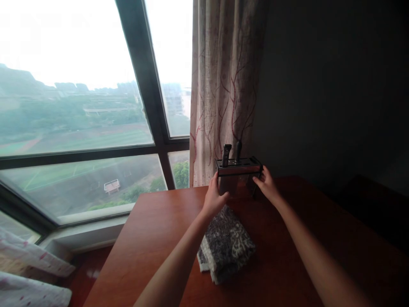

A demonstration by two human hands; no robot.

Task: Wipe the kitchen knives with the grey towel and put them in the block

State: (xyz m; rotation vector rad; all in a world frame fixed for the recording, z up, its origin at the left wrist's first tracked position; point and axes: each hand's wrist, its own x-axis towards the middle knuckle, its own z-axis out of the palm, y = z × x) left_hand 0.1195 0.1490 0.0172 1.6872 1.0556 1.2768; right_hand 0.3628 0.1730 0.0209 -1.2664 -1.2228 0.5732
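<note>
A knife block [239,169] with a dark top and a see-through lower body stands upright at the far edge of the table. Two black handles rise from its slots, one knife handle [226,154] at the left and another handle [238,150] beside it. My left hand [215,197] grips the block's left side, thumb at the front. On the right side, my right hand [266,183] holds it with thumb in front and fingers behind. A folded grey and white patterned towel [226,245] lies nearer to me, between my forearms.
The reddish-brown wooden table [169,238] spans the lower view. Behind it hangs a patterned curtain [211,85], next to a large window [79,106] on the left. A dark wall [326,85] stands at the right. White cloth [28,273] shows at lower left.
</note>
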